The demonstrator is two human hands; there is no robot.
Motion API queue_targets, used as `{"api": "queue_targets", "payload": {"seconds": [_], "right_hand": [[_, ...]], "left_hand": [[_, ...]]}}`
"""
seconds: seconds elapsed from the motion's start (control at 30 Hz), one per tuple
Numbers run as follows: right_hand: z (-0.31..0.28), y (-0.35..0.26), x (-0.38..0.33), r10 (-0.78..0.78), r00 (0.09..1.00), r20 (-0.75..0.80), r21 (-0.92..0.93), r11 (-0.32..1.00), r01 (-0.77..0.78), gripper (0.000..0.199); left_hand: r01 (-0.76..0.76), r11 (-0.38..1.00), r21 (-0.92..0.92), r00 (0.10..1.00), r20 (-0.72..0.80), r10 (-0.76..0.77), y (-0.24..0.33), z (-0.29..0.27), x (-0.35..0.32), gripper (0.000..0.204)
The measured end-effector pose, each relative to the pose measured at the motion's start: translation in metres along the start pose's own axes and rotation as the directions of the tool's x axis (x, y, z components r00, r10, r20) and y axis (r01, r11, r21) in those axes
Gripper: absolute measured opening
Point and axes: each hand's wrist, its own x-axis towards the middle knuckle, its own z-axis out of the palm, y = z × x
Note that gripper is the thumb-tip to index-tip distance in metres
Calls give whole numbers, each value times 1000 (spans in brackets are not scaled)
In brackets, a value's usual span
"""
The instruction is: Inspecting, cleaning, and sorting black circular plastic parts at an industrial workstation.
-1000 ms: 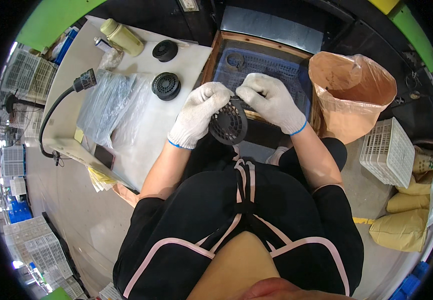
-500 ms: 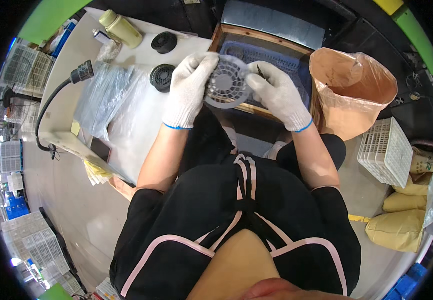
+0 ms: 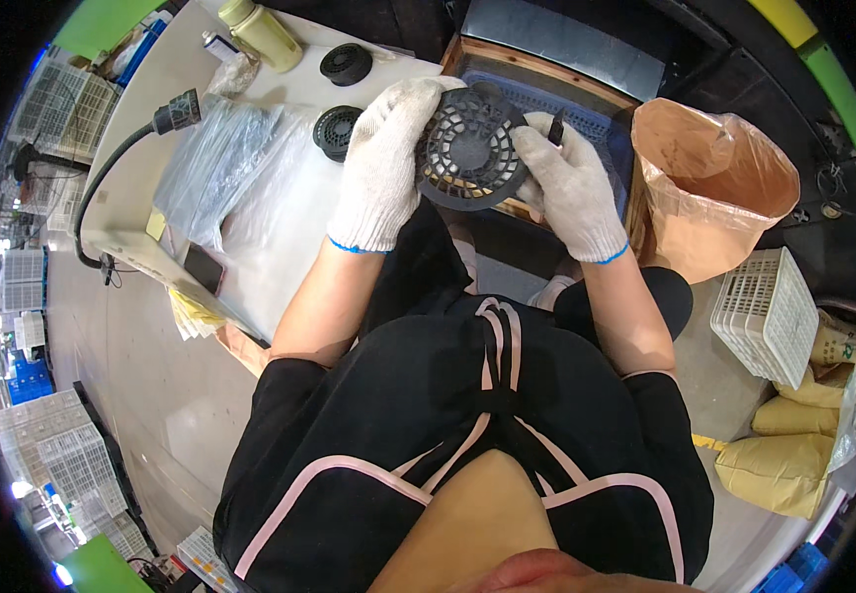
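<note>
Round black grille disc (image 3: 469, 148) sits upper centre of the frame, held up between both gloved hands, flat face toward the camera. Left hand (image 3: 383, 163) is wrapped around its left rim, fingers curled over the top edge. Right hand (image 3: 571, 188) grips the right rim and also pinches a small dark tool (image 3: 555, 127) against the edge; what kind of tool, cannot tell.

Change: a second ago the disc was lower, near the lap and seen edge-on; half a second ago it was raised and looked pale. Now it is turned so the dark spoked side shows, so I judge the person is flipping it to check or trim both faces.

Behind the disc: wooden-edged tray with a blue basket (image 3: 586, 109). On the white bench (image 3: 280, 232), upper left: two more black discs (image 3: 334, 130) (image 3: 346, 63), clear plastic bags (image 3: 215, 168), a pale green bottle (image 3: 260, 32), a dark phone (image 3: 203, 267). Right: open brown bag (image 3: 719, 173), white crate (image 3: 769, 316), yellow sacks (image 3: 793, 465) lower right.
</note>
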Motion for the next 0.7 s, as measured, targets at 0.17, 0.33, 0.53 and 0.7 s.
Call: {"api": "queue_targets", "payload": {"seconds": [0.17, 0.33, 0.53, 0.7], "right_hand": [[-5, 3, 0, -21, 999, 24, -15, 1000, 21, 32], [-2, 9, 1, -25, 1000, -15, 77, 997, 26, 32], [-8, 6, 4, 26, 1000, 15, -14, 1000, -26, 35], [0, 25, 17, -109, 983, 145, -322, 934, 151, 45]], "left_hand": [[-1, 1000, -6, 1000, 4, 1, -1, 1, -1, 26], [19, 1000, -16, 1000, -17, -19, -8, -3, 1, 24], [69, 990, 121, 997, -33, -65, -12, -5, 3, 20], [-75, 905, 418, 992, 122, 26, -22, 8, 1, 18]]}}
